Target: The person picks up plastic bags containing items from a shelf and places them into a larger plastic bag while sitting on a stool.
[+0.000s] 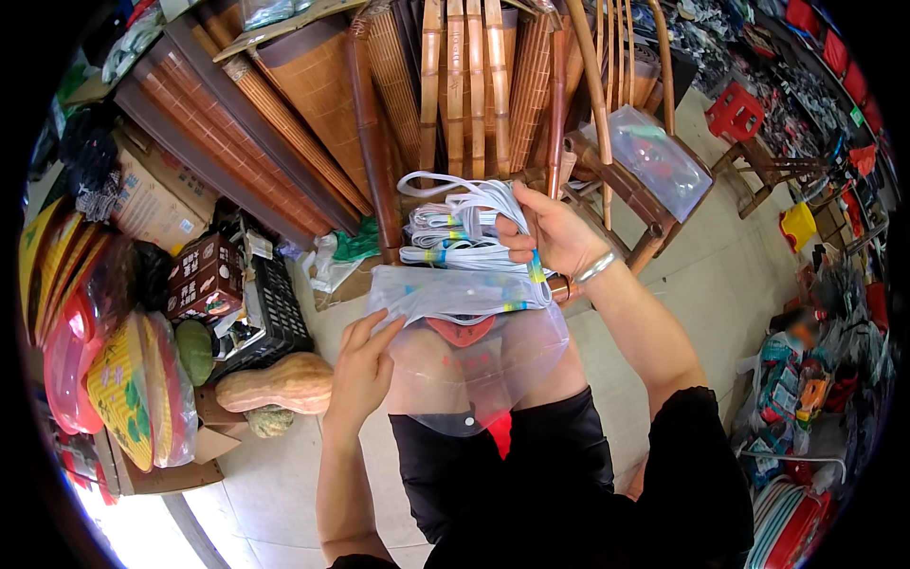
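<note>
My right hand [551, 231], with a silver bangle at its wrist, is closed around a looped bundle of flat white cord [490, 203] with a yellow and blue band. My left hand [370, 355] rests its fingertips at the left edge of a clear plastic bag [498, 366] with red print. The bag lies across my knees, and one white cord bundle [473, 302] shows inside its upper part. Just beyond it, several more banded bundles of white cord [444, 252] are stacked in front of a bamboo chair back.
Rolled bamboo mats [306, 78] stand beyond the bundles. Another clear plastic bag [657, 163] lies on a bamboo seat to the right. On the left are a black plastic crate [281, 306], a long tan squash [277, 383] and yellow hand fans [117, 387]. A red stool [736, 112] stands farther right.
</note>
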Demonstrator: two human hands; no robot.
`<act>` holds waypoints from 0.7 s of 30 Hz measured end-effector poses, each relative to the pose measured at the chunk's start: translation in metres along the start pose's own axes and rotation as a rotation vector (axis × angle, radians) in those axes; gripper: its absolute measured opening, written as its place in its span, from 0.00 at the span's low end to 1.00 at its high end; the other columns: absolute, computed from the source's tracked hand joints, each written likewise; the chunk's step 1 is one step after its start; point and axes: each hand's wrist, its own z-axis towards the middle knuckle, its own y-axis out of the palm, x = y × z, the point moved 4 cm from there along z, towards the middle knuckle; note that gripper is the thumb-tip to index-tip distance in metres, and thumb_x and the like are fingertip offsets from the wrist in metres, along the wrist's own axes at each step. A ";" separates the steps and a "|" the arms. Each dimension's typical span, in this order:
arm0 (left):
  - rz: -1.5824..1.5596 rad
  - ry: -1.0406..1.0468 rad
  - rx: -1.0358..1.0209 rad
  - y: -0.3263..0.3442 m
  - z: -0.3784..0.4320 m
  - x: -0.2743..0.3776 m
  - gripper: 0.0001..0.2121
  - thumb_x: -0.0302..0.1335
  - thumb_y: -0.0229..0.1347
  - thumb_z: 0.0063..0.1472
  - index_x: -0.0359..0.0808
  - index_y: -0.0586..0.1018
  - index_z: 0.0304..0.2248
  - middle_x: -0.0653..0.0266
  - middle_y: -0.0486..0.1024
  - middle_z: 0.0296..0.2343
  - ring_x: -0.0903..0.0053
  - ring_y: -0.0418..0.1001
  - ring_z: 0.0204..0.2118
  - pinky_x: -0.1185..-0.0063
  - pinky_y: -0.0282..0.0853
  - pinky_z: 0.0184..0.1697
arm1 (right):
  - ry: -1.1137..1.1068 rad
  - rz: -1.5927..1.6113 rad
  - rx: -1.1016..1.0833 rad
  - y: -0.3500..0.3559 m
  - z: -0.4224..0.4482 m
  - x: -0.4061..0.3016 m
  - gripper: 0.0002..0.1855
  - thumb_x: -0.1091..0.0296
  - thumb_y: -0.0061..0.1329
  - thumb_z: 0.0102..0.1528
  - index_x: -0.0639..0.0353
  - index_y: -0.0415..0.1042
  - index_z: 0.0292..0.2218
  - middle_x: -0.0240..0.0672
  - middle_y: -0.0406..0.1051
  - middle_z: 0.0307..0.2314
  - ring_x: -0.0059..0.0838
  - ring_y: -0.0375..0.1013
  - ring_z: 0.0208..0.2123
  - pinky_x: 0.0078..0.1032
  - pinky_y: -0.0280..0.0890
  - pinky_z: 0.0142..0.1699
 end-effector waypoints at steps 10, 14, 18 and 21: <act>0.038 0.005 -0.026 -0.001 0.001 -0.010 0.22 0.16 0.46 0.48 0.38 0.73 0.46 0.53 0.66 0.46 0.57 0.62 0.49 0.69 0.60 0.51 | -0.271 -0.972 -0.272 0.089 -0.036 0.053 0.14 0.58 0.37 0.60 0.59 0.65 0.39 0.35 0.67 0.21 0.27 0.67 0.20 0.26 0.62 0.26; 0.018 0.051 -0.030 0.002 -0.004 -0.012 0.23 0.21 0.51 0.49 0.41 0.72 0.48 0.53 0.63 0.49 0.60 0.60 0.52 0.70 0.55 0.54 | -0.445 -1.839 -0.517 0.051 -0.032 0.126 0.16 0.63 0.40 0.56 0.55 0.63 0.45 0.41 0.68 0.21 0.39 0.71 0.24 0.35 0.64 0.28; -0.005 0.033 -0.062 0.000 -0.001 -0.010 0.27 0.13 0.46 0.48 0.41 0.70 0.50 0.53 0.62 0.49 0.60 0.59 0.52 0.71 0.57 0.54 | -0.054 -2.003 -0.475 0.009 -0.023 0.148 0.14 0.67 0.40 0.53 0.55 0.66 0.42 0.43 0.70 0.23 0.44 0.72 0.27 0.40 0.65 0.30; -0.006 0.014 -0.057 -0.003 -0.003 -0.008 0.29 0.10 0.43 0.46 0.40 0.70 0.50 0.53 0.62 0.49 0.59 0.60 0.52 0.72 0.58 0.53 | 0.084 -2.064 -0.334 -0.002 -0.009 0.140 0.12 0.68 0.38 0.53 0.56 0.66 0.40 0.43 0.72 0.27 0.44 0.73 0.29 0.39 0.66 0.32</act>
